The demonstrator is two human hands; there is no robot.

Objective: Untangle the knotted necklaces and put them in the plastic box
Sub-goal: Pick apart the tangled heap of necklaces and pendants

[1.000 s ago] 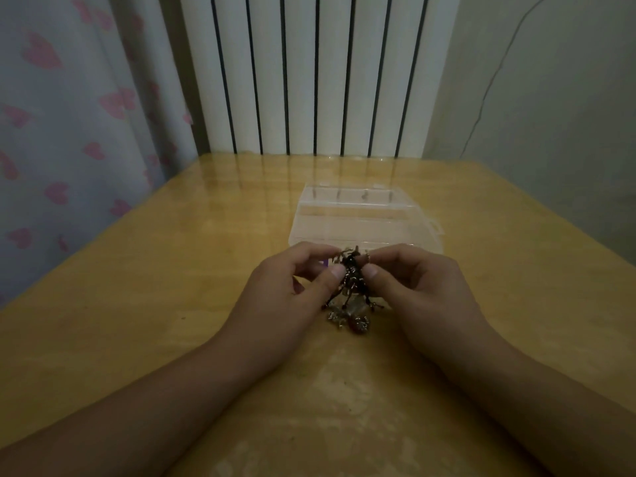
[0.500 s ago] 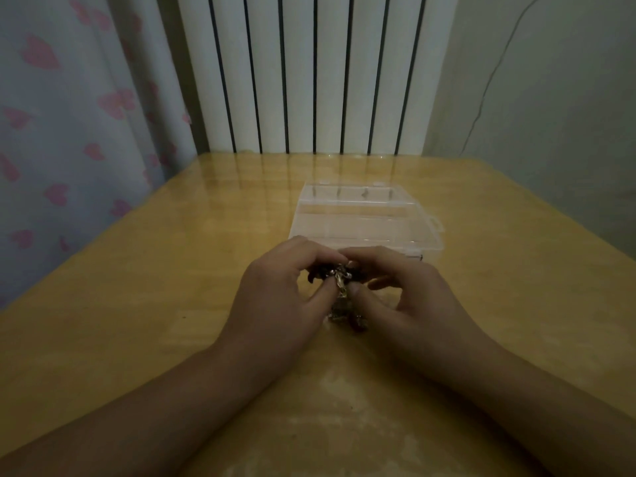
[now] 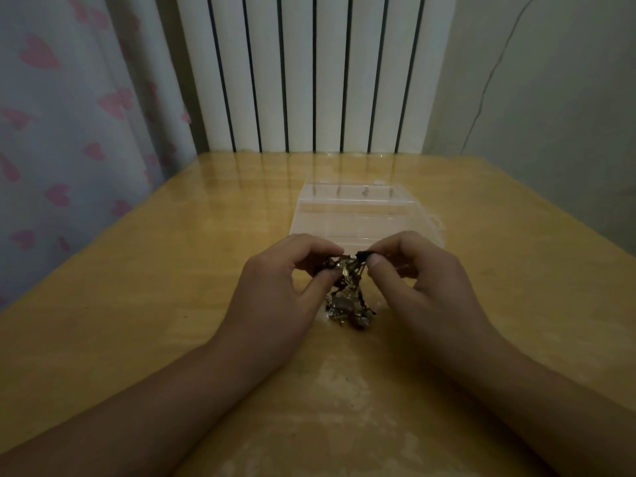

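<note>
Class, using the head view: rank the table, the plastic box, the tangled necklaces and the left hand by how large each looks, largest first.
1. Table
2. Plastic box and left hand: they look alike, and the hand is nearer the camera and the box partly hidden, so I won't rank them.
3. Tangled necklaces

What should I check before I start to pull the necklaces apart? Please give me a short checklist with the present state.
1. Left hand pinches the necklace tangle: ok.
2. Right hand pinches a dark strand at the top: ok.
3. Lower part of the tangle rests on the table: ok.
4. Necklaces separated: not ok, one clump.
5. Plastic box close behind the hands: ok.
6. Box lid open: cannot tell.
</note>
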